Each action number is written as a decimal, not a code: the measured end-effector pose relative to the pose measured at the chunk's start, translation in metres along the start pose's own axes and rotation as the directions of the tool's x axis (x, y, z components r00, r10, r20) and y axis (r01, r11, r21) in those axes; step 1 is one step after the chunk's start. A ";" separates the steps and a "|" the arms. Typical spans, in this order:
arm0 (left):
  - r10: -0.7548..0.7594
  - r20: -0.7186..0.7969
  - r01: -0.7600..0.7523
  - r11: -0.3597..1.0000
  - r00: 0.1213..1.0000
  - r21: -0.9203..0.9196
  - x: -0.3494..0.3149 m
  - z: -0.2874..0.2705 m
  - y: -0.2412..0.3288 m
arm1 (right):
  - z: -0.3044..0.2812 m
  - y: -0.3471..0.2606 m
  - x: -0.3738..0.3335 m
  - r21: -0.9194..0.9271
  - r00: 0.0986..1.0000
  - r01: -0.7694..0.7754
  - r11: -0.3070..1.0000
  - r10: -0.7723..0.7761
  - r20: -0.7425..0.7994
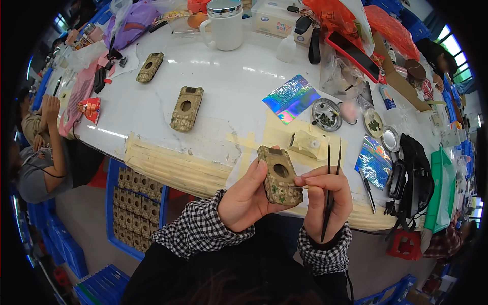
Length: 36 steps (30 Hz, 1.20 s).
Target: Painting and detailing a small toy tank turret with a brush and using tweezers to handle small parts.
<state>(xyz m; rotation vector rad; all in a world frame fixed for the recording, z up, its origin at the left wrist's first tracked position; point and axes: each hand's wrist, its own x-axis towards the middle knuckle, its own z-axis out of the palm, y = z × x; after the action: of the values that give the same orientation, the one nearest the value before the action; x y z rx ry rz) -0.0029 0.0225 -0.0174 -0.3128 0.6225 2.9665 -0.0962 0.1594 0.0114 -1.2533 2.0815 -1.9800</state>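
My left hand [243, 199] grips a camouflage-painted toy tank hull [275, 189], tilted toward me, with a round hole in its top. Black tweezers [329, 195] rest in my right hand [339, 199], points up and away from the hull. The thumb and forefinger of that hand are at the hull's right edge; whether they pinch something tiny there I cannot make out. Two similar tank hulls lie farther off on the white table: one hull [186, 108] left of centre, another hull [150, 67] beyond it.
Right of the hull stand a tape-covered block [306, 144], a round metal dish [315, 108] of small green pieces and a shiny holographic sheet [291, 98]. Farther back are a white mug [227, 30], dropper bottle [286, 50] and red-edged phone [354, 56]. A blue crate [110, 208] of hulls sits below left.
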 end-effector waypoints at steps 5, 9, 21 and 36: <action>-0.006 -0.016 0.006 1.000 1.000 -0.019 0.000 0.001 0.000 | 0.000 0.001 0.000 -0.007 1.000 0.005 1.000 -0.005 0.002; -0.002 -0.001 0.002 1.000 1.000 -0.013 -0.001 0.002 0.001 | 0.000 0.000 0.000 -0.026 1.000 0.011 1.000 -0.011 0.007; 0.007 -0.064 -0.005 0.999 0.998 0.037 -0.003 -0.001 0.003 | -0.016 0.023 0.015 -0.223 0.962 0.037 0.974 -0.095 -0.254; 0.306 0.056 -0.282 0.922 0.950 -0.265 -0.015 -0.025 0.035 | -0.030 0.039 0.022 -0.689 0.987 0.113 0.716 -0.158 -0.002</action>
<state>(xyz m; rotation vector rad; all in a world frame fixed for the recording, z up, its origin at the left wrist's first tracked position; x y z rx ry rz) 0.0117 -0.0199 -0.0227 -0.0969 0.2977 3.3334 -0.1474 0.1684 -0.0046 -1.4630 2.9890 -1.2833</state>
